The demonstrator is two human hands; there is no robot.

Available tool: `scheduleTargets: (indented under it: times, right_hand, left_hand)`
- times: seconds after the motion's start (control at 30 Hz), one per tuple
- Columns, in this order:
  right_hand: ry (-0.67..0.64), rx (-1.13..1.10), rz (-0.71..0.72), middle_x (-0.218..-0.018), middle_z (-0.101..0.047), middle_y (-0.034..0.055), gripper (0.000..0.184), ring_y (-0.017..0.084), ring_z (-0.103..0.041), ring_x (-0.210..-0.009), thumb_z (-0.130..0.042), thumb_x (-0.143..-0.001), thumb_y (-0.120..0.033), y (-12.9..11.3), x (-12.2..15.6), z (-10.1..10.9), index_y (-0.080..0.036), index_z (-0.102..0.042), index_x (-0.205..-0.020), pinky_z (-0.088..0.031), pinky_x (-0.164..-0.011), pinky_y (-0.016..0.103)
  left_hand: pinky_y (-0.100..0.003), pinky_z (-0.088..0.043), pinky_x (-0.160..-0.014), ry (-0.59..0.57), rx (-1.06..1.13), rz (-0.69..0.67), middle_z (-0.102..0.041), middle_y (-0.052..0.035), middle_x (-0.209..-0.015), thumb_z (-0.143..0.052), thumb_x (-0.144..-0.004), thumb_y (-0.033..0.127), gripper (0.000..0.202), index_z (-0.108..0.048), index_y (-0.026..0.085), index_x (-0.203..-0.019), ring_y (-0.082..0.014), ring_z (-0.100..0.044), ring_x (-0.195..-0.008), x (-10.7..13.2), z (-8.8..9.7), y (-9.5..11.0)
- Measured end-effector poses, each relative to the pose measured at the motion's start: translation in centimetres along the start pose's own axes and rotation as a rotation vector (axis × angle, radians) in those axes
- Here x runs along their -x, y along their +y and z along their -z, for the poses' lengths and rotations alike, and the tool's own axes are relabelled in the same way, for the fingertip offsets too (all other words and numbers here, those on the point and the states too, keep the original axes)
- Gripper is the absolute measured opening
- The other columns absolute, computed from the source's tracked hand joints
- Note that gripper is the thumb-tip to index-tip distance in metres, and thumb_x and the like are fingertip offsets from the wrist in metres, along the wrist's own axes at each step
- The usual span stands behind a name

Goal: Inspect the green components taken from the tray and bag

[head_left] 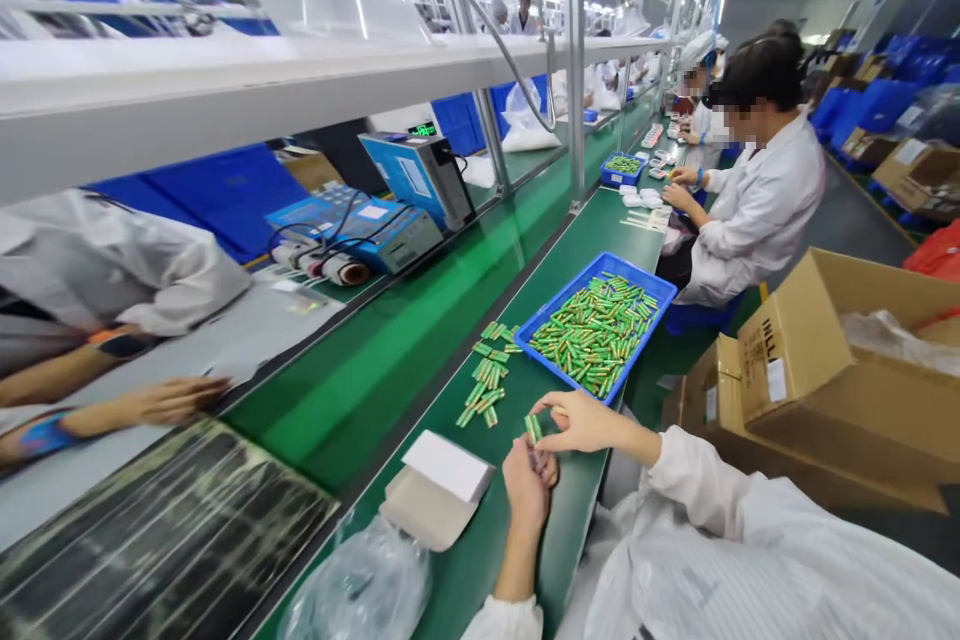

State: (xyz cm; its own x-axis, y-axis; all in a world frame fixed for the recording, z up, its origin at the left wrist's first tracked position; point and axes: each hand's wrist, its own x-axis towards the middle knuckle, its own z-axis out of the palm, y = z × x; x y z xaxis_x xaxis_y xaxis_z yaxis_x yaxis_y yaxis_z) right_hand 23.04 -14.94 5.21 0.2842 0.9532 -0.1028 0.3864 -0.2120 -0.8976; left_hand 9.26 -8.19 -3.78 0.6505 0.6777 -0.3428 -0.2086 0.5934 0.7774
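Close in front of my body, my left hand [527,480] is closed, with a couple of green batteries [533,428] standing up at its fingertips. My right hand [586,423] reaches in from the right, thumb and fingers closed round the same batteries; its fingers partly hide them. Just beyond my hands lies a blue tray [646,348] full of loose green batteries [592,325]. Small groups of green batteries [489,373] lie side by side on the green bench [517,510], left of the tray.
An open white box [448,468] and a clear plastic bag [364,585] lie left of my hands. Cardboard boxes [795,370] stand at right. A conveyor belt [322,410] runs alongside. Co-workers [772,170] sit farther along; another person's hand [172,400] rests across the belt.
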Motion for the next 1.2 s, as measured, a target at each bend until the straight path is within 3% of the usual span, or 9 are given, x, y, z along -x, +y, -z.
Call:
scheduleTargets:
  times: [0.17, 0.3, 0.4, 0.47, 0.57, 0.8, 0.87, 1.03, 1.2]
  right_hand:
    - [-0.033, 0.058, 0.037, -0.062, -0.04, -0.0124, 0.047, 0.01, -0.037, -0.056, -0.073, -0.083, -0.02, 0.5, 2.9, 0.7, -0.021, -0.06, -0.128, -0.028, -0.058, 0.025]
    - [-0.144, -0.353, 0.033, -0.07, -0.044, -0.0101, 0.031, 0.011, -0.039, -0.057, -0.065, -0.097, -0.042, 1.8, 2.9, -0.1, -0.024, -0.047, -0.114, -0.034, -0.057, 0.024]
    - [-0.115, -0.569, -0.039, -0.063, -0.04, -0.0103, 0.037, 0.01, -0.032, -0.051, -0.056, -0.102, -0.06, 2.2, 2.2, -0.2, -0.023, -0.049, -0.1, -0.029, -0.051, 0.024]
    - [-0.057, -0.548, -0.069, -0.06, -0.039, -0.01, 0.041, 0.009, -0.031, -0.05, -0.063, -0.099, -0.061, 2.0, 1.7, 0.2, -0.02, -0.058, -0.101, -0.025, -0.05, 0.024]
    - [-0.08, -0.5, -0.117, -0.055, -0.035, -0.0101, 0.044, 0.009, -0.03, -0.048, -0.07, -0.094, -0.06, 1.6, 0.9, 1.1, -0.017, -0.067, -0.104, -0.021, -0.048, 0.025]
    - [-0.051, -0.592, -0.138, -0.054, -0.027, -0.012, 0.042, 0.007, -0.02, -0.045, -0.072, -0.091, -0.06, 0.9, 0.5, 1.6, -0.018, -0.065, -0.094, -0.014, -0.046, 0.025]
    - [-0.015, -0.589, -0.097, -0.055, -0.028, -0.0111, 0.041, 0.009, -0.024, -0.047, -0.069, -0.093, -0.059, 1.1, 0.5, 1.6, -0.019, -0.065, -0.094, -0.017, -0.047, 0.025]
    - [0.058, -0.334, -0.023, -0.074, -0.056, -0.0018, 0.037, 0.013, -0.048, -0.062, -0.072, -0.092, -0.052, 1.4, 0.9, 2.0, -0.018, -0.071, -0.105, -0.036, -0.058, 0.027]
    - [0.064, -0.217, 0.015, -0.08, -0.063, 0.0013, 0.033, 0.017, -0.056, -0.072, -0.069, -0.093, -0.048, 0.8, 1.1, 2.3, -0.018, -0.072, -0.106, -0.042, -0.066, 0.029]
  left_hand:
    - [-0.019, -0.025, -0.037, -0.194, -0.274, 0.044, -0.04, 0.0077, -0.045, -0.075, -0.073, 0.081, 0.067, -0.049, 0.02, -0.067, -0.006, -0.034, -0.035, 0.1, 0.6, -1.4]
    - [-0.02, -0.022, -0.036, -0.22, -0.159, 0.007, -0.037, 0.0086, -0.046, -0.069, -0.079, 0.081, 0.066, -0.044, 0.021, -0.066, -0.0057, -0.031, -0.035, 0.2, 0.0, -1.3]
    - [-0.02, -0.021, -0.036, -0.25, -0.09, -0.026, -0.036, 0.0088, -0.047, -0.069, -0.081, 0.077, 0.063, -0.042, 0.022, -0.066, -0.0059, -0.031, -0.035, 0.0, -0.5, -0.2]
    - [-0.02, -0.022, -0.037, -0.247, -0.081, -0.056, -0.037, 0.0086, -0.048, -0.07, -0.081, 0.076, 0.062, -0.043, 0.022, -0.066, -0.006, -0.032, -0.036, -0.3, -0.7, 0.9]
    - [-0.021, -0.024, -0.038, -0.226, -0.107, -0.093, -0.04, 0.0078, -0.052, -0.07, -0.082, 0.075, 0.061, -0.048, 0.02, -0.069, -0.0061, -0.036, -0.038, -0.7, -0.9, 2.2]
    - [-0.02, -0.022, -0.038, -0.229, -0.088, -0.071, -0.036, 0.0092, -0.053, -0.073, -0.077, 0.079, 0.065, -0.045, 0.021, -0.069, -0.005, -0.034, -0.039, -0.4, -1.7, 3.5]
    - [-0.02, -0.022, -0.038, -0.234, -0.084, -0.062, -0.036, 0.0093, -0.053, -0.074, -0.077, 0.079, 0.065, -0.045, 0.021, -0.07, -0.0048, -0.033, -0.039, -0.4, -1.8, 3.5]
    - [-0.02, -0.022, -0.039, -0.249, -0.076, -0.037, -0.037, 0.0089, -0.054, -0.074, -0.078, 0.077, 0.063, -0.046, 0.02, -0.071, -0.0047, -0.034, -0.04, -0.2, -1.9, 3.6]
    - [-0.02, -0.021, -0.039, -0.256, -0.084, -0.027, -0.038, 0.0084, -0.055, -0.073, -0.078, 0.077, 0.063, -0.047, 0.02, -0.072, -0.0047, -0.033, -0.04, -0.1, -1.8, 3.5]
